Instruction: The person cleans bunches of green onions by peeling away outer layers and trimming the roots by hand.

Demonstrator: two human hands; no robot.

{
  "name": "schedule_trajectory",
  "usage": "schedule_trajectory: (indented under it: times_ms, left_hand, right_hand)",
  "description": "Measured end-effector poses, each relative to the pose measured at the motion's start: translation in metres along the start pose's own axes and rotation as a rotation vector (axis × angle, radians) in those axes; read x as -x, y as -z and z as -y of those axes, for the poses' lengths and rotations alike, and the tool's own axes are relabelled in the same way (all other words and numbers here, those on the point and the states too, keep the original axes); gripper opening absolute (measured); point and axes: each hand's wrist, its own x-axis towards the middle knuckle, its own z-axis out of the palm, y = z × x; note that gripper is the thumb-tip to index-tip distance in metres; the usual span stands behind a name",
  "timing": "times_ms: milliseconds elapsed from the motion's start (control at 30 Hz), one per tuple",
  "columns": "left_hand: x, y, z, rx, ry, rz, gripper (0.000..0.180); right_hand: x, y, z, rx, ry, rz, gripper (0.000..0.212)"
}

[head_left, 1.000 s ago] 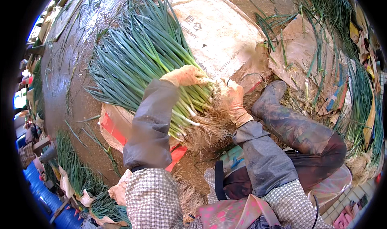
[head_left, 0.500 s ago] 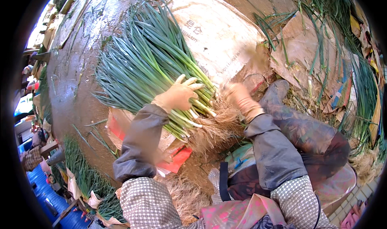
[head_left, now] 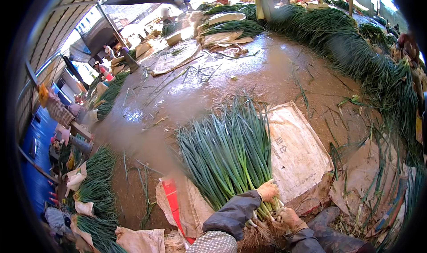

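Green onions (head_left: 224,157): fanned out, partly on a pale sack (head_left: 302,157).
Left hand (head_left: 268,191): bent over the stems (head_left: 266,210) — grip unclear.
Right hand (head_left: 291,219): curled at the roots (head_left: 258,236); cannot tell if gripping.
Spill risk: uneven pulling could scatter or snap loose stems.
Sack contents: none visible — it lies flat.
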Motion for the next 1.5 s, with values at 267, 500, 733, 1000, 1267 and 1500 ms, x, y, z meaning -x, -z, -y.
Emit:
schedule_trajectory:
  times_ms: [267, 500, 733, 1000, 1267, 1500]
  left_hand:
    - [0.024, 0.01, -0.016, 0.053, 0.009, -0.21, 0.036]
    - [0.051, 0.006, -0.014, 0.202, 0.04, -0.295, 0.032]
    - [0.047, 0.0, -0.009, 0.297, -0.047, -0.408, 0.027]
    - [0.065, -0.005, -0.067, 0.215, 0.654, -0.574, 0.078]
    - [0.041, -0.033, -0.09, 1.832, 0.625, -0.656, 0.026]
    - [0.06, -0.039, -0.128, 1.741, 0.743, -1.059, 0.017]
  right_hand:
    - [0.046, 0.127, 0.003, 0.114, 0.173, -0.586, 0.022]
    - [0.064, 0.101, 0.057, 0.745, 0.171, -0.701, 0.054]
    - [0.021, -0.01, 0.063, 0.748, 0.067, -0.306, 0.044]
    - [0.031, -0.008, 0.048, 0.567, 0.052, -0.373, 0.037]
    - [0.02, -0.014, 0.02, 0.22, 0.127, -0.346, 0.034]
    - [0.001, -0.024, -0.024, 0.073, 0.08, -0.486, 0.032]
